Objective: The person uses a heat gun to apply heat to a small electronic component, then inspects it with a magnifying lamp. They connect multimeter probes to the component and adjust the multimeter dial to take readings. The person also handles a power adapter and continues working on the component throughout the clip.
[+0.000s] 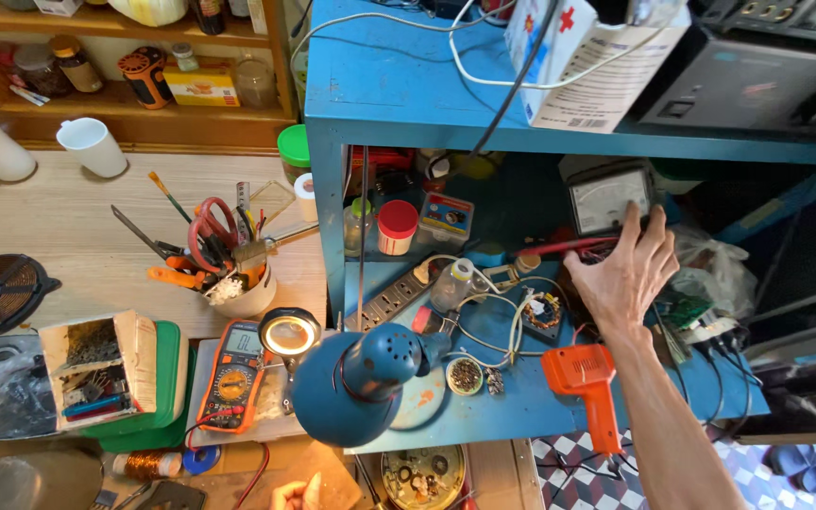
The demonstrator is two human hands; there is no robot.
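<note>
While my right hand (pixel 627 269) reaches, fingers spread and holding nothing, to the analog meter (pixel 608 198) propped upright at the blue shelf (pixel 521 406) back, dial readable, my left hand (pixel 297 493) shows only partly; grip untellable.

Glossy orange plastic soldering gun (pixel 586 382), matt blue painted metal desk lamp (pixel 356 382), pale rough-grained wooden counter (pixel 59 227), white glazed ceramic mug (pixel 93 145).
</note>
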